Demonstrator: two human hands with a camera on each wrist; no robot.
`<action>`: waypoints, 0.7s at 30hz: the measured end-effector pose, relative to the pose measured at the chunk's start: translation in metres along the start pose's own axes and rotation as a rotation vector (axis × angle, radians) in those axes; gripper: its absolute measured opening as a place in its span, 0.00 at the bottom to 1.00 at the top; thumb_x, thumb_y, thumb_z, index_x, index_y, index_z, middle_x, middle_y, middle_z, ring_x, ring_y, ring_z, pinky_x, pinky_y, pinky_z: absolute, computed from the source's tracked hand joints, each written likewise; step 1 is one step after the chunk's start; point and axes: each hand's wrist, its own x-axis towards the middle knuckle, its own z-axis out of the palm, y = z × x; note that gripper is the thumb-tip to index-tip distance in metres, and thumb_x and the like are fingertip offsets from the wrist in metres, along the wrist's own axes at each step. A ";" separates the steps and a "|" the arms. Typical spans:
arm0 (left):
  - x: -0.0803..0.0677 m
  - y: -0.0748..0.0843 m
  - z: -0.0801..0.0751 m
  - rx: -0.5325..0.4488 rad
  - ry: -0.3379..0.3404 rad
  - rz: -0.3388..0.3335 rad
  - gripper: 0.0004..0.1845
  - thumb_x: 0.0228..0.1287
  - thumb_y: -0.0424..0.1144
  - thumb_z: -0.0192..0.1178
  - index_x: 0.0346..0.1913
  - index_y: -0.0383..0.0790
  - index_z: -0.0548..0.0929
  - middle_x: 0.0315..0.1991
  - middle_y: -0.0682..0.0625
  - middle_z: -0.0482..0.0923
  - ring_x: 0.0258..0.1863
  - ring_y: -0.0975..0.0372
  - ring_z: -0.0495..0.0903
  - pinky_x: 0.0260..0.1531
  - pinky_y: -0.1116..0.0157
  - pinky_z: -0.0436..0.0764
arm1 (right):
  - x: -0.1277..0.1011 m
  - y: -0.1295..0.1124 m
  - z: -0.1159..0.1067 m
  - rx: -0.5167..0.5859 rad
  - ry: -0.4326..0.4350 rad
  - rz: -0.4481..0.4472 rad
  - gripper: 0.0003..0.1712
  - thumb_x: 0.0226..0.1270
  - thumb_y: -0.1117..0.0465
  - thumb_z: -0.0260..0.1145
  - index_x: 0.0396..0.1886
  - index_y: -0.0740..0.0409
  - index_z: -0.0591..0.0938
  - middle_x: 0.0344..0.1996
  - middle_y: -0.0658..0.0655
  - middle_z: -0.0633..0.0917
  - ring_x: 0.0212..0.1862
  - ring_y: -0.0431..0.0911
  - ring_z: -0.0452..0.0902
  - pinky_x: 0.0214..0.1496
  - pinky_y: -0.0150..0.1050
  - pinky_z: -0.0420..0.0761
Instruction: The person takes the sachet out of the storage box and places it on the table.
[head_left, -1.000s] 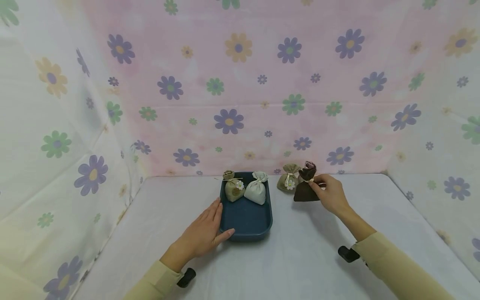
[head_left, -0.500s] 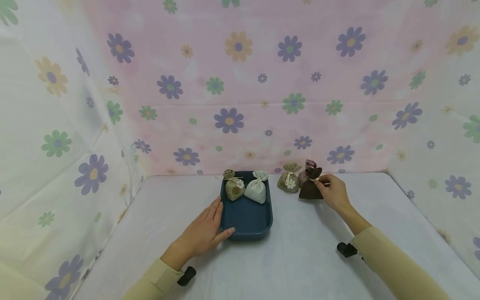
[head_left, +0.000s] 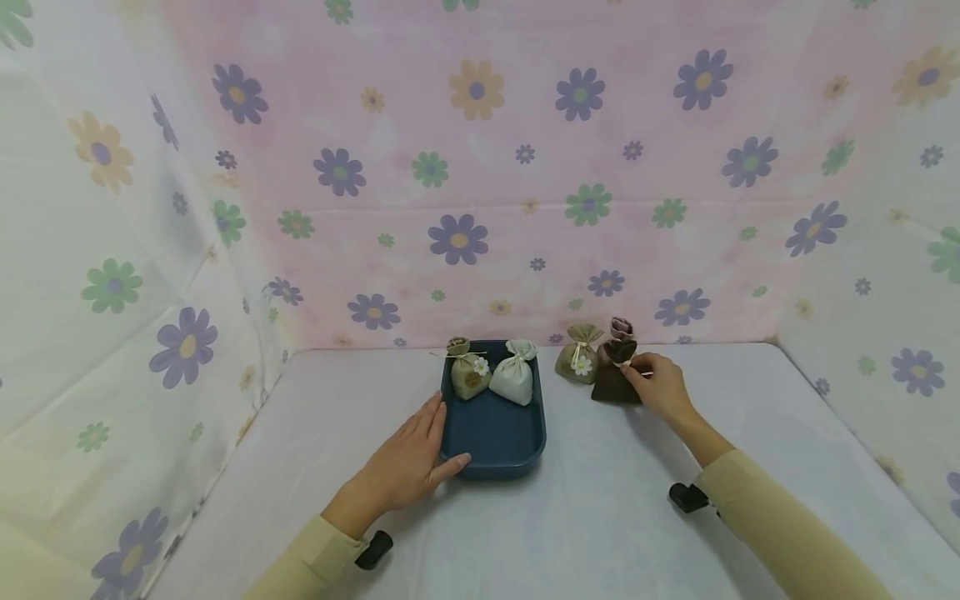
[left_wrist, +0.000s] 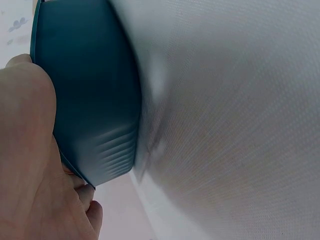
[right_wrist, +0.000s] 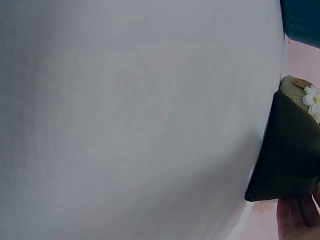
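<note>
My right hand [head_left: 663, 387] pinches the tied neck of a dark brown drawstring pouch [head_left: 613, 387]. In the right wrist view the dark pouch [right_wrist: 285, 155] has its base close against the white tabletop. Partly hidden behind it is a mauve-brown pouch [head_left: 621, 327]. An olive pouch with a white flower [head_left: 576, 365] stands to their left. My left hand [head_left: 397, 467] rests on the left and front rim of a navy tray [head_left: 491, 437], its fingers extended. At the tray's back lie another olive pouch with a flower [head_left: 467, 382] and a white pouch [head_left: 513, 382].
A white cloth [head_left: 360, 375] covers the tabletop. Flower-printed fabric [head_left: 480, 183] hangs at the back and on both sides. A black wrist camera [head_left: 373, 550] sits under the left sleeve, another camera [head_left: 687, 497] by the right sleeve.
My right hand shifted the dark brown pouch a little right, uncovering the mauve-brown pouch behind, then slightly back left and lower. The left hand and the tray have stayed in place.
</note>
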 end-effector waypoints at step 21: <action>-0.001 0.003 -0.002 0.015 -0.016 -0.014 0.53 0.75 0.72 0.39 0.80 0.26 0.50 0.83 0.35 0.39 0.81 0.48 0.46 0.77 0.50 0.56 | -0.016 0.001 -0.016 0.010 0.016 -0.068 0.18 0.74 0.61 0.65 0.52 0.73 0.82 0.49 0.71 0.84 0.51 0.64 0.82 0.53 0.56 0.84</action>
